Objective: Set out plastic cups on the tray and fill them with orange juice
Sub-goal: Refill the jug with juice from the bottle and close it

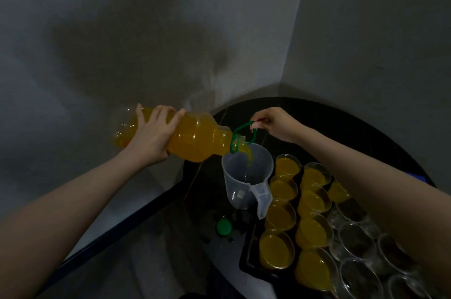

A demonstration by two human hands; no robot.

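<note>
**Now the juice is going into the jug**

Here the big bottle of orange juice [195,140] lies almost flat in the air, neck pointing right. The left hand [151,135] is wrapped over its middle from above, fingers curled round the body. The right hand [273,124] pinches the green carry loop [244,128] at the neck, thumb and fingers closed on it.

And there's the pour: a thick orange stream [249,154] drops from the mouth into the clear plastic jug [246,176], which stands upright on the dark round table [366,132], handle towards the camera. Hardly any juice shows in the jug's bottom.

Just right of the jug sits the black tray [246,259], packed with plastic cups. The filled cups [280,215] occupy the two left rows, orange nearly to the rim, one more behind. The empty cups [358,242] stand to their right, partly hidden under the right forearm.

The green cap [223,227] lies on the table, just left of the tray.
</note>
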